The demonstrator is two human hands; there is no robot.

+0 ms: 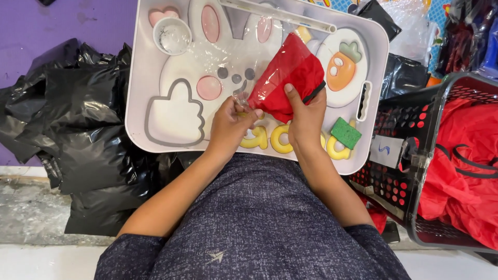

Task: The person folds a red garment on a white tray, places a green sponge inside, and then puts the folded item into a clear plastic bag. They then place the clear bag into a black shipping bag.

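Observation:
A folded red cloth item (pixel 288 78) sits partly inside a clear plastic bag (pixel 236 62) on a white lap tray (pixel 139 103) printed with a rabbit and a carrot. My right hand (pixel 306 116) grips the near end of the red item, thumb on top. My left hand (pixel 231 127) pinches the open edge of the clear bag just left of it. The two hands nearly touch.
A green sponge (pixel 346 133) lies on the tray's right side. A small round cup recess (pixel 172 36) is at the tray's far left. Black plastic bags (pixel 83 129) pile up on the left. A dark basket (pixel 415 150) with red cloth (pixel 467 155) stands at right.

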